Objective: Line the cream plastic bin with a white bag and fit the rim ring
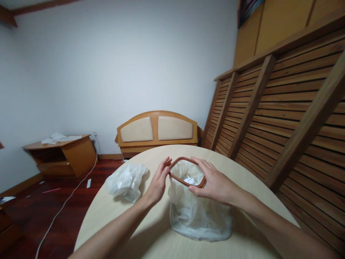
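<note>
A small bin lined with a white plastic bag [199, 212] stands on the round pale wooden table [129, 233]. A brown rim ring [185, 172] sits on top of the bin over the bag. My left hand [159, 181] rests flat against the ring's left side with its fingers stretched out. My right hand [214, 181] lies over the ring's right and near edge, thumb and fingers pinching it. Crumpled white paper shows inside the bin. A second crumpled white plastic bag [126, 181] lies on the table to the left of my left hand.
A slatted wooden bed frame [283, 118] leans against the wall on the right. A padded headboard [157, 131] stands on the floor behind the table. A low wooden cabinet [61, 154] sits at the left, with a white cable [67, 201] trailing across the dark red floor.
</note>
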The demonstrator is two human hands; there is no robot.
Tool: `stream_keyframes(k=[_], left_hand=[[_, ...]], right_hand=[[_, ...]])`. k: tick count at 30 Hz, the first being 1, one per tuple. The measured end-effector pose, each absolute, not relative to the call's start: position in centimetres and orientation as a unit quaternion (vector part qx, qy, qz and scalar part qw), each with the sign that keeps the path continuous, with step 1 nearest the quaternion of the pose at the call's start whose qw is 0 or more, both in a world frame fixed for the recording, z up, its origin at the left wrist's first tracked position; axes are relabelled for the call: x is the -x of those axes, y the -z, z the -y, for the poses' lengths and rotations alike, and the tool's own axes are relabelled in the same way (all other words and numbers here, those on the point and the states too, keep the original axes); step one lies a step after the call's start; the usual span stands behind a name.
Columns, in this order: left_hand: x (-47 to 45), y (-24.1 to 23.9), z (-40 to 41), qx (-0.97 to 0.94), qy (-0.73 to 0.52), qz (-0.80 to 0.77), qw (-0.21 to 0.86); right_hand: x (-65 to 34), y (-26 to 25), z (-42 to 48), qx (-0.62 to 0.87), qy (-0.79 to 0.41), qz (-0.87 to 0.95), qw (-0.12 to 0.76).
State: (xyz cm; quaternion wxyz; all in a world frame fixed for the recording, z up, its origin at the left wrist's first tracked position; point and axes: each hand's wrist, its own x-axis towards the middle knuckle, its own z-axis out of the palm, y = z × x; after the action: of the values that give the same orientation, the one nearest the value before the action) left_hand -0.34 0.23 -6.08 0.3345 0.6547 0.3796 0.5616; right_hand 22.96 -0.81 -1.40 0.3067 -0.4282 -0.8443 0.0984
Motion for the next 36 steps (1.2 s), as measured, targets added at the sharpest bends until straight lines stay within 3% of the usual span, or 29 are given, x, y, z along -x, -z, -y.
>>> stream_keyframes(k=[12, 25, 36], left_hand=[[0.5, 6.4, -1.2, -0.712, -0.512, -0.351, 0.327], [0.6, 6.6, -0.8, -0.758, -0.5, -0.353, 0.226], [0.4, 6.3, -0.6, -0.762, -0.517, -0.32, 0.222]], right_hand=[[-24.1, 2.7, 0.0, 0.367, -0.133, 0.864, 0.318], [-24.8, 2.8, 0.5, 0.374, -0.128, 0.885, 0.247], [-25.3, 4.4, -1.0, 0.324, -0.109, 0.89, 0.302]])
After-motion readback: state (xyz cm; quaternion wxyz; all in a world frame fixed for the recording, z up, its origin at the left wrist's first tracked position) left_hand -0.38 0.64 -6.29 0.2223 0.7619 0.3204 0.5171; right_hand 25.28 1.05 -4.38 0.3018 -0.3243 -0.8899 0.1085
